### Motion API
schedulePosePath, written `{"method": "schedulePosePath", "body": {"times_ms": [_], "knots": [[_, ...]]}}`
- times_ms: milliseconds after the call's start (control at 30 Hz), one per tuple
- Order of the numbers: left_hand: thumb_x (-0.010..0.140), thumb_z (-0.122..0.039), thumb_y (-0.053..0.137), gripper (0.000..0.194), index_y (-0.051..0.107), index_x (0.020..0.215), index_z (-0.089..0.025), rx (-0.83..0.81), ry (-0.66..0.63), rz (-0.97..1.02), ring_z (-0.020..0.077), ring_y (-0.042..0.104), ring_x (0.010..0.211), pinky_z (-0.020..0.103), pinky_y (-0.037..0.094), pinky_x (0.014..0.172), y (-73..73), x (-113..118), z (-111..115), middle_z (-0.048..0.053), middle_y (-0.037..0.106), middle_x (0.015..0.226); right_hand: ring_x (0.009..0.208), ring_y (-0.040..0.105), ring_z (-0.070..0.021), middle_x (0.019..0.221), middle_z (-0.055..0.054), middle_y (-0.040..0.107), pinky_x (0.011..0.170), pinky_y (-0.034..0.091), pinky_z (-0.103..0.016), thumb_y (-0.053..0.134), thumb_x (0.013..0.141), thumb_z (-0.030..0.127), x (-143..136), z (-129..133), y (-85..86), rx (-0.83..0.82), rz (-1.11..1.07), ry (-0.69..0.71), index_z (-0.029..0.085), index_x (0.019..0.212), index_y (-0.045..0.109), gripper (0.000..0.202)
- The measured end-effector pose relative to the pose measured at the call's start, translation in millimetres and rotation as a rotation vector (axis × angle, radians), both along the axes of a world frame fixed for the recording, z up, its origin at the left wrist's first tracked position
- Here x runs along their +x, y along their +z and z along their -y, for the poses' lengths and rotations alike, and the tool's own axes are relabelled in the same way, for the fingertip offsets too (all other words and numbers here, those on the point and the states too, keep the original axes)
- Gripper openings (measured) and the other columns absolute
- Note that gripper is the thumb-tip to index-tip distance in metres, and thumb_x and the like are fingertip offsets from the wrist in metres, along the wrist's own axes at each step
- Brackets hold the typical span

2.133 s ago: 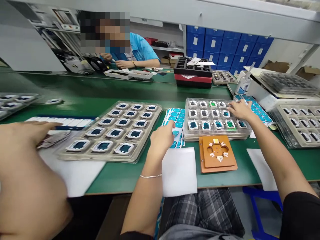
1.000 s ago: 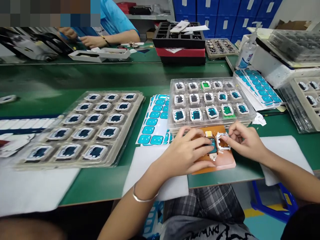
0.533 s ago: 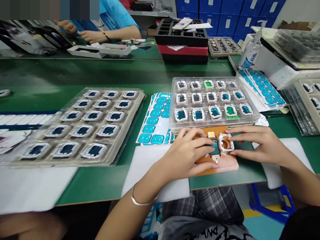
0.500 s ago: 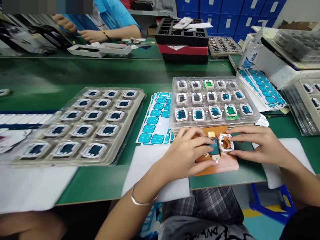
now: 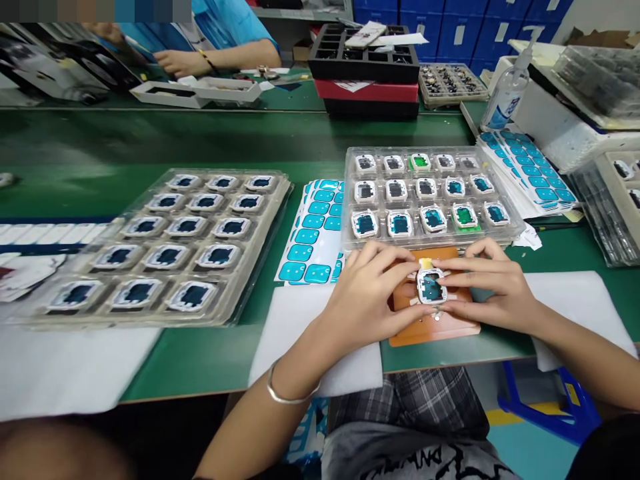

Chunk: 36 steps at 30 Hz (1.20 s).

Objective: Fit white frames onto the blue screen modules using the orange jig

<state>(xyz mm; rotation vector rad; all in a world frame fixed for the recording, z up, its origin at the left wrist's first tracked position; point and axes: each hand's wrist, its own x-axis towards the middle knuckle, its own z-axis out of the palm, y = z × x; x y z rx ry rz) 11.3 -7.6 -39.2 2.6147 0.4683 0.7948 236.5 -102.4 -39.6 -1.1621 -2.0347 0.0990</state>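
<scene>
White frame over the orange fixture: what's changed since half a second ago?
The white frame moved left, from beside the blue piece to over it on the orange fixture. The right hand moved with it, still holding its right side; the left hand's fingers now surround its left side. The tray beyond and blue sheets stayed put.

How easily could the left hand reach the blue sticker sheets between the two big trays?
Likely yes: the blue sticker sheets lie just beyond the left hand, their near end uncovered, though that hand is at the white frame.
</scene>
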Motion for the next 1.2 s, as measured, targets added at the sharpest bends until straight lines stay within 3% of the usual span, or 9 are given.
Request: {"method": "schedulePosePath", "body": {"times_ms": [567,733,900,1000,1067,1133,1200], "knots": [[0.089,-0.049,0.064,0.046,0.063,0.122,-0.016,-0.002,0.005,-0.071,0.0252,0.049,0.107,0.042,0.047,0.092,2.5,-2.2,3.0,0.009,0.062,0.120,0.089,0.053,-0.0235,0.119,-0.004,0.070,0.077,0.048,-0.044,0.074,0.089,0.032,3.7,-1.0,-5.3,-0.024,-0.003,0.015,0.027,0.108,0.072,0.021],[0.089,-0.053,0.064,0.046,0.064,0.121,-0.020,-0.024,0.004,-0.183,0.0282,0.048,0.110,0.046,0.045,0.091,1.5,-1.7,-0.8,0.009,0.061,0.124,0.091,0.054,-0.0246,0.118,-0.002,0.071,0.078,0.043,-0.045,0.074,0.088,0.036,5.1,-1.2,-6.5,-0.060,0.077,0.006,0.026,0.095,0.073,0.012],[0.088,-0.055,0.064,0.045,0.065,0.122,-0.025,-0.073,-0.020,-0.066,0.0269,0.046,0.112,0.047,0.042,0.100,-7.8,3.1,-1.6,0.008,0.060,0.123,0.091,0.054,-0.0243,0.111,-0.005,0.071,0.079,0.041,-0.043,0.072,0.088,0.037,2.6,-3.1,-12.5,-0.024,0.044,-0.002,0.025,0.100,0.068,0.017],[0.087,-0.066,0.058,0.071,0.042,0.147,-0.032,-0.052,-0.089,-0.110,0.0321,0.037,0.124,0.054,0.037,0.106,-12.4,10.2,3.9,0.010,0.043,0.145,0.089,0.056,-0.0240,0.097,-0.006,0.067,0.080,0.043,-0.042,0.076,0.081,0.041,2.5,-7.1,-15.9,-0.086,-0.065,-0.014,0.023,0.101,0.061,0.031],[0.084,-0.074,0.053,0.088,0.023,0.155,-0.032,-0.027,-0.132,-0.163,0.0361,0.032,0.129,0.057,0.035,0.107,-10.3,10.8,4.9,0.013,0.031,0.154,0.088,0.059,-0.0227,0.095,-0.005,0.063,0.080,0.047,-0.040,0.079,0.075,0.045,7.8,-10.3,-14.9,-0.186,-0.248,0.036,0.023,0.099,0.055,0.040],[0.085,-0.077,0.049,0.086,0.028,0.154,-0.029,-0.021,-0.092,-0.137,0.0359,0.035,0.128,0.056,0.034,0.108,-2.6,2.4,-2.3,0.014,0.036,0.150,0.090,0.063,-0.0224,0.099,-0.005,0.064,0.080,0.050,-0.038,0.082,0.073,0.047,18.8,-12.7,-9.9,-0.302,-0.498,0.141,0.024,0.104,0.051,0.049],[0.089,-0.071,0.046,0.066,0.051,0.136,-0.025,-0.068,0.017,-0.098,0.0306,0.047,0.118,0.049,0.040,0.105,7.5,-17.6,-19.6,0.012,0.054,0.131,0.095,0.065,-0.0239,0.101,-0.006,0.066,0.081,0.053,-0.037,0.084,0.071,0.050,33.2,-13.3,-1.2,-0.318,-0.721,0.212,0.026,0.110,0.048,0.058]]}}
